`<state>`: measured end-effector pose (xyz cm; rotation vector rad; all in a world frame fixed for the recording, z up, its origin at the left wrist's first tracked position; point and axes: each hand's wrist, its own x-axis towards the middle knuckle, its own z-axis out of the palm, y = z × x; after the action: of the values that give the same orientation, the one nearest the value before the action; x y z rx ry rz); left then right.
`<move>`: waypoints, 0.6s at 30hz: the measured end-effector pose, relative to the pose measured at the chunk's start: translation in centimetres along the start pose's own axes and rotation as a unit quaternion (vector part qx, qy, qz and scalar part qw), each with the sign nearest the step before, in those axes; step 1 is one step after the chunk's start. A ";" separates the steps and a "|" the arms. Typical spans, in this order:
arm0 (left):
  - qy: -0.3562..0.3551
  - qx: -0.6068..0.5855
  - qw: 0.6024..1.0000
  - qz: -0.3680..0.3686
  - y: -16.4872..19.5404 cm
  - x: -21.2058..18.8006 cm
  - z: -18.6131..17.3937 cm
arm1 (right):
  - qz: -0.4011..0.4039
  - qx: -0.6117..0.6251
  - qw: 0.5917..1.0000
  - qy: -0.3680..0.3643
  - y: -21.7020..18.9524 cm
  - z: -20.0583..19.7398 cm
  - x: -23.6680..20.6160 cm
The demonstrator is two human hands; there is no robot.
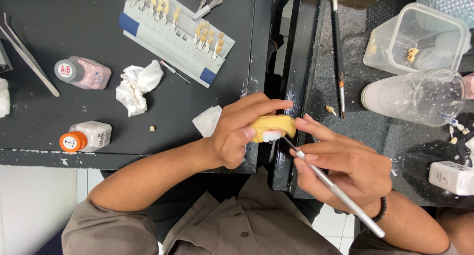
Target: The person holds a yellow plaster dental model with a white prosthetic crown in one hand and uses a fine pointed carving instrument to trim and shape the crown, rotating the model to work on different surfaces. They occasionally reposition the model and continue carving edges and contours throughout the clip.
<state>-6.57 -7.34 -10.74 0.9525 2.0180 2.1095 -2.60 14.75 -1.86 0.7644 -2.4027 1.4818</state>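
Note:
My left hand [242, 131] grips a small yellow dental model [274, 125] that carries a white tooth on its near side. My right hand [340, 163] holds a thin silver-handled brush [335, 191] like a pen, with its tip touching the white tooth. Both hands hover over the gap between two dark worktops, close to my body.
On the left worktop lie a tooth shade guide [175, 35], crumpled tissues [137, 86], two small bottles [84, 73] [86, 136] and long tweezers [29, 55]. To the right stand a clear cup [419, 97], a plastic box [419, 37], a paintbrush [338, 52] and a white bottle [452, 177].

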 end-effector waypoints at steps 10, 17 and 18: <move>0.054 -0.315 0.927 -0.198 0.1 0.7 0.4 | 0.063 0.107 0.988 0.088 1.8 0.0 -2.7; 0.061 -0.423 0.873 -0.235 -0.5 0.6 0.4 | 0.077 0.122 0.987 0.077 2.4 -0.2 -3.2; 0.063 -0.405 0.882 -0.233 -0.4 0.5 0.5 | 0.078 0.123 0.987 0.073 2.3 -0.2 -3.1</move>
<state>-6.89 -6.63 -10.95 0.1691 1.0086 2.3722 -1.21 16.72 -4.88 0.5016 -2.2414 1.8531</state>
